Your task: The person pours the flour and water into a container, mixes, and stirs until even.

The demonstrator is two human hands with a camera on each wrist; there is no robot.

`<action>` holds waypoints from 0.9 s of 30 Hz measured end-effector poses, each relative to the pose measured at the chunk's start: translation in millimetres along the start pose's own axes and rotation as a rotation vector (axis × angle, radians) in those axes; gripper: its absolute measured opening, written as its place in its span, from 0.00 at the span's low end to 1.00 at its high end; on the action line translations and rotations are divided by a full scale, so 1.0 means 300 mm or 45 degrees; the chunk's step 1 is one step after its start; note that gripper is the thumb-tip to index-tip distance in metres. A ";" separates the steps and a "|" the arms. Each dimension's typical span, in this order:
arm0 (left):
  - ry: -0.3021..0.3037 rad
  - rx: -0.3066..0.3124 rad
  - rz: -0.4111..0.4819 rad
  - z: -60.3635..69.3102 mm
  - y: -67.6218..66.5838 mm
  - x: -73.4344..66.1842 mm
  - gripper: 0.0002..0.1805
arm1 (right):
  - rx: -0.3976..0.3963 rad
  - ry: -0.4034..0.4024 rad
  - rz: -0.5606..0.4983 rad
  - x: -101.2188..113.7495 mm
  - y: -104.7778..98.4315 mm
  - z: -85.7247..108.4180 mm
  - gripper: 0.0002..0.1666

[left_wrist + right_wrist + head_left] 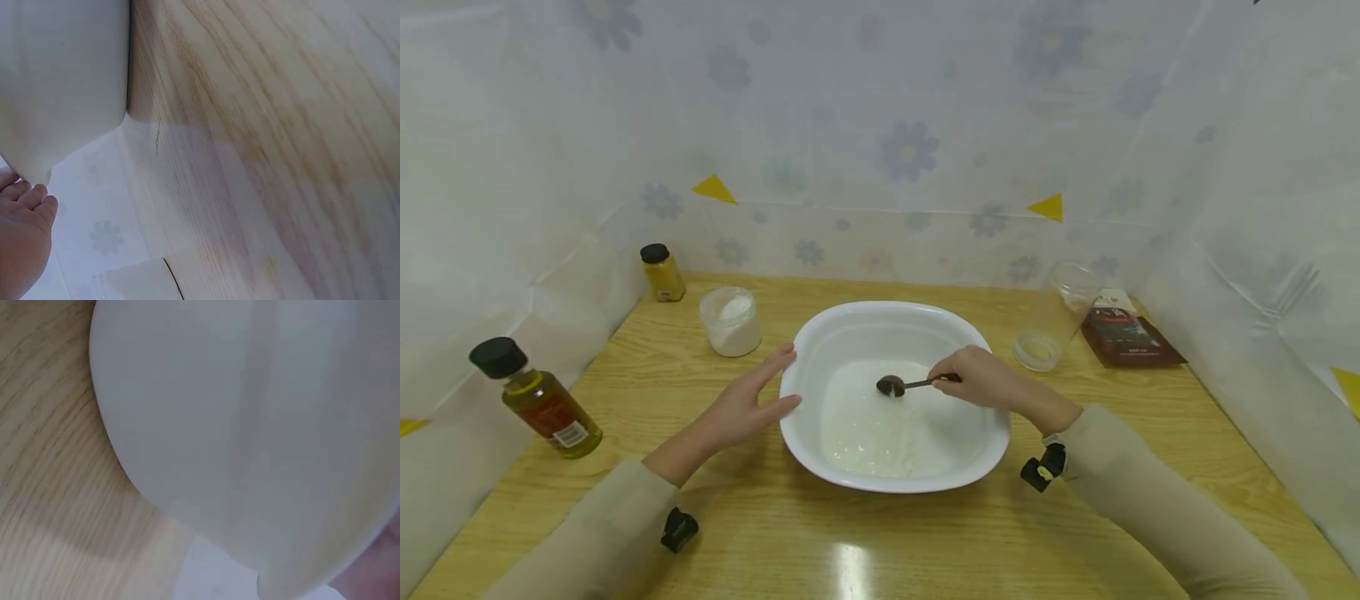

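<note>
In the head view a white basin (pixel 891 315) stands mid-table, with whitish liquid or wet white matter across its floor. My right hand (pixel 977 379) pinches the handle of a small dark spoon (pixel 891 386) over the basin; whether the bowl of the spoon touches the contents I cannot tell. My left hand (pixel 737 408) rests with spread, nearly straight fingers against the basin's left rim. The left wrist view shows that hand (pixel 25 231) at the rim of the basin (pixel 62 69). In the right wrist view the basin's outer wall (pixel 187 412) hides most of the right hand (pixel 372 569).
A jar of white powder (pixel 732 322) stands behind my left hand. Further left are a yellow-filled bottle (pixel 664 277) and an oil bottle (pixel 553 412). At the right are a clear tilted container (pixel 1052 321) and a dark red packet (pixel 1131 337). Patterned sheeting (pixel 850 133) surrounds the table.
</note>
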State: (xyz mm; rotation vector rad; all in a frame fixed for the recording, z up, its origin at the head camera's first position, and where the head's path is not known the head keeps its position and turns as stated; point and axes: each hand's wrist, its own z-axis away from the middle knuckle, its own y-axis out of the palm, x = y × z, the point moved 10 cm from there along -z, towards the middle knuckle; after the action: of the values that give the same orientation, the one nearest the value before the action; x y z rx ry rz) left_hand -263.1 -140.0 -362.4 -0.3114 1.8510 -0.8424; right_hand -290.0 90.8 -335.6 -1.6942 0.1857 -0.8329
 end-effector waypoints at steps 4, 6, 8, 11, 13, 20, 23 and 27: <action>-0.006 0.003 0.005 0.001 0.001 0.002 0.38 | 0.036 -0.016 -0.033 0.007 0.023 -0.015 0.09; -0.009 0.003 0.005 0.002 0.001 0.002 0.38 | 0.093 -0.059 -0.095 0.037 0.047 -0.017 0.10; -0.009 0.003 0.006 0.002 0.001 0.002 0.38 | 0.164 -0.113 -0.173 0.072 0.074 -0.014 0.10; -0.007 0.003 0.004 0.001 0.000 0.002 0.38 | 0.263 -0.171 -0.252 0.120 0.101 -0.001 0.10; -0.006 0.003 0.002 0.000 0.000 0.002 0.38 | 0.271 -0.190 -0.256 0.128 0.097 0.004 0.10; 0.001 -0.005 -0.006 -0.002 -0.001 0.001 0.38 | -0.006 -0.008 0.067 -0.007 -0.016 0.006 0.08; -0.002 -0.003 -0.004 -0.002 0.000 0.000 0.38 | -0.016 0.052 0.104 -0.045 -0.035 0.020 0.08; -0.006 0.001 -0.006 -0.001 0.001 0.000 0.38 | 0.104 0.027 -0.032 -0.028 -0.010 0.040 0.09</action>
State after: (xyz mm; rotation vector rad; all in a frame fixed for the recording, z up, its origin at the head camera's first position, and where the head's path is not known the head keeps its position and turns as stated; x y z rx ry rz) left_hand -263.3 -139.7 -362.5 -0.3171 1.8463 -0.8449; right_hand -289.6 105.7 -337.1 -1.6144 0.1432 -0.8666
